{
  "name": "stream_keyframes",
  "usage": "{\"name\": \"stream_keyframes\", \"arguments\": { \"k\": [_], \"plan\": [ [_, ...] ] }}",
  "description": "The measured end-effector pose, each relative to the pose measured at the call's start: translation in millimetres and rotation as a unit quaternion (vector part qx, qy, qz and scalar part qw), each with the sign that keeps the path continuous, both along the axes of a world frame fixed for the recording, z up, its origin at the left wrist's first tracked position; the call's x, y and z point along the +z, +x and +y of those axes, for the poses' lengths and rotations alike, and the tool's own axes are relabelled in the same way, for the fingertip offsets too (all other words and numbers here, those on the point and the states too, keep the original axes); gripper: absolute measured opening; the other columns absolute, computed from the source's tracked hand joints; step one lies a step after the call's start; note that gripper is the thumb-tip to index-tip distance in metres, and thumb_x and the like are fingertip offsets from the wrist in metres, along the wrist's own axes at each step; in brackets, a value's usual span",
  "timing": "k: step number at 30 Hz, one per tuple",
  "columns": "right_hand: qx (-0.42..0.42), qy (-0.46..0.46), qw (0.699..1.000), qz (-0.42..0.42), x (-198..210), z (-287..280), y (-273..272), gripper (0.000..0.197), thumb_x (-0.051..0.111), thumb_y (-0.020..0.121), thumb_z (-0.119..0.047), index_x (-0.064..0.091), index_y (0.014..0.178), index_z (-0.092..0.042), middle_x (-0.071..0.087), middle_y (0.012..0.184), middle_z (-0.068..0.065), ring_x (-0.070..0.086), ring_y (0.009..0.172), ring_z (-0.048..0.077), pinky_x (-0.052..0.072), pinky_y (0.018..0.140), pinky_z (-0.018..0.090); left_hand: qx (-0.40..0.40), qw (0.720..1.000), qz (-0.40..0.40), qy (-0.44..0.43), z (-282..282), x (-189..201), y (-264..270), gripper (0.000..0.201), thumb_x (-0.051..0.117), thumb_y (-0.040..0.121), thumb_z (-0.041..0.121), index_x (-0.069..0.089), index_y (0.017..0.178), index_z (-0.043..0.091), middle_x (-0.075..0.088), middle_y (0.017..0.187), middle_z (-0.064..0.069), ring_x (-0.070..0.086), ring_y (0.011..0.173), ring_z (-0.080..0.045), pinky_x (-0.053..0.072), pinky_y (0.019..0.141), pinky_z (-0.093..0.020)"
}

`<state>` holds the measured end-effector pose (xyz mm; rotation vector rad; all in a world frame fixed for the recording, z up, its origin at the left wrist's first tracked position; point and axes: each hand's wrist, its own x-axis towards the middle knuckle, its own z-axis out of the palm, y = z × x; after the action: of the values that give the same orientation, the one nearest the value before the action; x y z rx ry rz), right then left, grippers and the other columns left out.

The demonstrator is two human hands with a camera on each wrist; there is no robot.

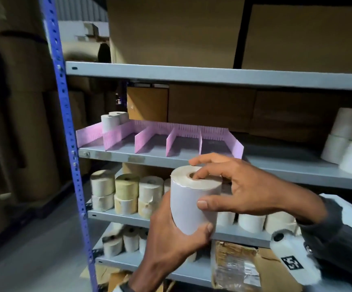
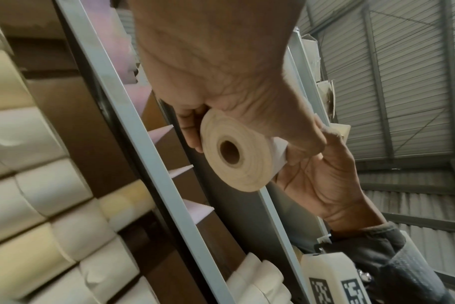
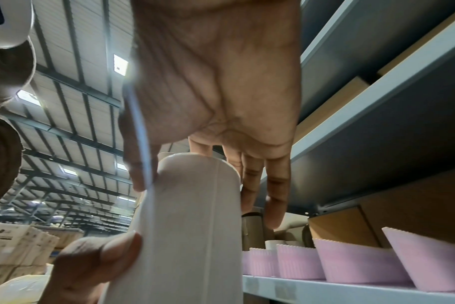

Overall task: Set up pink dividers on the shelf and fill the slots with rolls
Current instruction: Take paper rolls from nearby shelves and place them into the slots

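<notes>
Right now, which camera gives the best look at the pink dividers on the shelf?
The head view: the whole set of pink dividers shows, with rolls only in the leftmost slot. The right wrist view sees them low and edge-on, bottom right; the left wrist view catches only a few pointed tips past the shelf edge.

The right arm wore a dark grey sleeve [image 1: 327,234] and a white wrist camera box [image 1: 293,256] bearing black square markers.
</notes>
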<state>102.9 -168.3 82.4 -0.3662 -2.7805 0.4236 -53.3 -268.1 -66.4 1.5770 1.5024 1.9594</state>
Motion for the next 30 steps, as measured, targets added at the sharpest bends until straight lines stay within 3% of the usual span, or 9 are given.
{"name": "stream_keyframes", "arguments": {
  "k": [5,8,10,12,15,18,21,26,30],
  "plan": [
    [0.048,-0.020,0.999,0.015,-7,-24,-85,0.040,0.075,0.079,-0.056,0.068,0.115,-0.039,0.043,0.144,-0.026,0.043,0.130,-0.008,0.042,0.106,0.022,0.019,1.000,-0.008,0.000,-33,-8,-77,0.082,0.085,0.064,0.053,0.052,0.138,0.041,0.072,0.120,0.009,0.072,0.103,-0.015,0.062,0.074,-0.036],
    [0.071,-0.026,0.997,0.035,-9,-36,-137,0.038,0.078,0.081,-0.045,0.072,0.114,-0.027,0.048,0.142,-0.019,0.046,0.129,-0.006,0.041,0.103,0.014,0.038,0.999,0.001,-0.009,-50,-8,-127,0.079,0.086,0.065,0.050,0.051,0.136,0.047,0.073,0.113,0.013,0.073,0.094,-0.011,0.061,0.067,-0.030],
    [0.074,-0.018,0.996,0.042,-10,-42,-168,0.037,0.076,0.082,-0.044,0.073,0.114,-0.024,0.047,0.142,-0.017,0.047,0.129,-0.005,0.041,0.101,0.012,0.046,0.999,0.006,-0.009,-58,-7,-158,0.079,0.086,0.067,0.051,0.049,0.137,0.050,0.072,0.113,0.014,0.073,0.092,-0.011,0.061,0.065,-0.032],
    [0.064,-0.009,0.997,0.050,-11,-44,-196,0.037,0.076,0.082,-0.044,0.074,0.112,-0.021,0.048,0.140,-0.016,0.048,0.127,-0.003,0.043,0.101,0.016,0.068,0.997,0.022,-0.005,-63,-8,-182,0.084,0.083,0.071,0.055,0.044,0.145,0.046,0.069,0.123,0.014,0.070,0.103,-0.012,0.061,0.075,-0.033],
    [0.029,-0.001,0.998,0.060,-13,-42,-230,0.038,0.077,0.083,-0.042,0.074,0.112,-0.018,0.047,0.139,-0.015,0.049,0.124,-0.002,0.045,0.100,0.024,0.168,0.983,0.076,-0.022,-68,-12,-202,0.088,0.069,0.078,0.064,0.037,0.155,0.035,0.056,0.142,0.017,0.058,0.123,-0.005,0.055,0.091,-0.027],
    [-0.013,0.024,0.998,0.056,-12,-33,-257,0.042,0.073,0.082,-0.049,0.074,0.113,-0.020,0.047,0.139,-0.015,0.049,0.124,0.002,0.045,0.102,0.037,0.216,0.963,0.161,-0.006,-70,-16,-208,0.077,0.061,0.086,0.046,0.040,0.155,0.018,0.046,0.156,0.002,0.050,0.140,-0.017,0.052,0.102,-0.034],
    [-0.053,0.054,0.996,0.041,-7,-23,-280,0.047,0.068,0.080,-0.055,0.073,0.113,-0.022,0.048,0.139,-0.014,0.050,0.126,0.010,0.041,0.104,0.051,0.222,0.942,0.249,-0.026,-61,-18,-212,0.073,0.071,0.081,0.031,0.052,0.147,0.008,0.045,0.155,-0.017,0.055,0.135,-0.034,0.055,0.097,-0.045],
    [-0.098,0.084,0.990,0.051,2,0,-311,0.046,0.068,0.078,-0.056,0.074,0.109,-0.023,0.053,0.127,-0.018,0.053,0.115,0.008,0.044,0.098,0.049,0.200,0.926,0.311,-0.073,-33,-17,-230,0.080,0.091,0.065,0.016,0.061,0.139,0.003,0.045,0.152,-0.026,0.063,0.123,-0.043,0.061,0.083,-0.050],
    [-0.109,0.098,0.988,0.054,8,24,-330,0.046,0.068,0.080,-0.055,0.074,0.112,-0.022,0.055,0.126,-0.019,0.052,0.115,0.007,0.044,0.098,0.048,0.212,0.920,0.322,-0.068,-3,-15,-250,0.076,0.080,0.077,0.021,0.053,0.146,0.002,0.038,0.158,-0.025,0.054,0.134,-0.043,0.058,0.091,-0.053]
  ]
}}
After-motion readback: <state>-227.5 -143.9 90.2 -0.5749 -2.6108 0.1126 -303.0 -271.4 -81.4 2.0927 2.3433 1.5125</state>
